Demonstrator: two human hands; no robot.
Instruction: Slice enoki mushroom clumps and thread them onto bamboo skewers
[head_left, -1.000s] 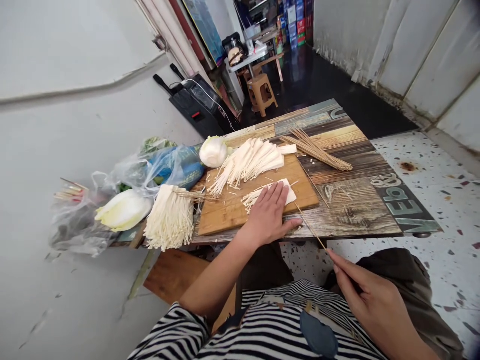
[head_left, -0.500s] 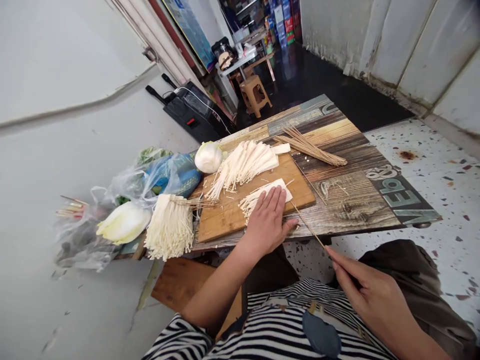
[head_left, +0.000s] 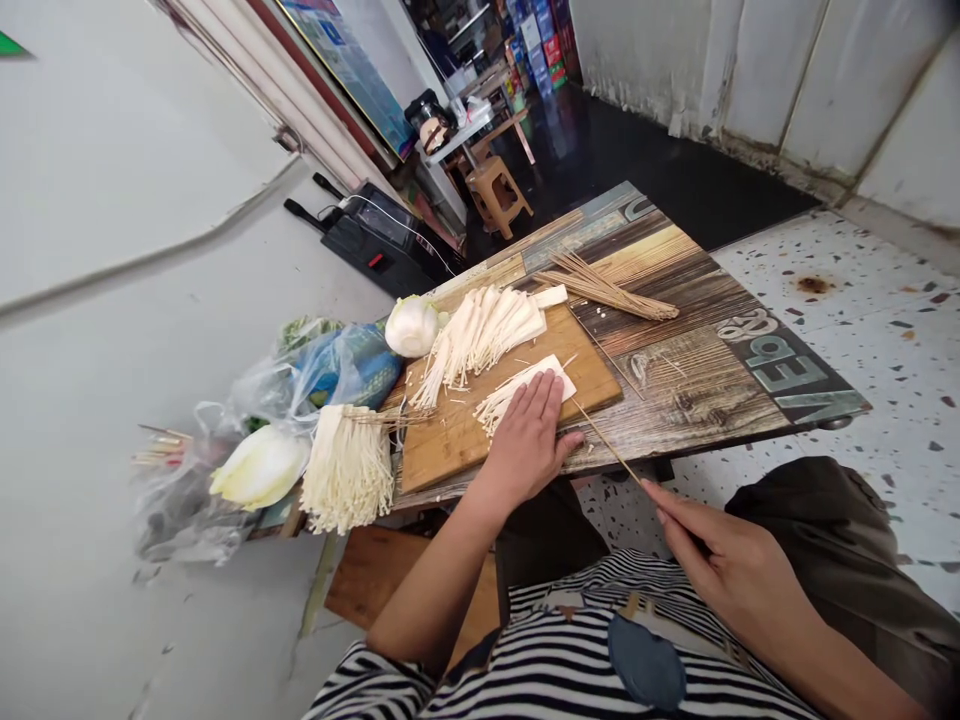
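My left hand (head_left: 529,435) lies flat, fingers stretched out, on a small bunch of enoki mushrooms (head_left: 562,374) and covers part of it. This bunch rests near the front edge of a wooden cutting board (head_left: 446,455). Between the thumb and fingers of my right hand (head_left: 727,555) is a thin wooden skewer (head_left: 611,447). Its far end meets the root end of the bunch; whether the tip is inside, I cannot tell. Behind my left hand, a row of split enoki bunches (head_left: 487,330) spreads across the board. Enoki on skewers (head_left: 346,470) hangs over the table's edge at the left.
A bundle of loose skewers (head_left: 615,288) and a single skewer (head_left: 609,352) lie on the wood-patterned table (head_left: 720,385). Left stand a round white cabbage (head_left: 412,327), a pale cabbage head (head_left: 261,467) and plastic bags (head_left: 330,375). Beyond are a black speaker-like case (head_left: 375,240) and a stool (head_left: 496,192).
The camera view has shifted slightly. Both hands, the skewer and the enoki bunch keep nearly the same positions relative to each other.
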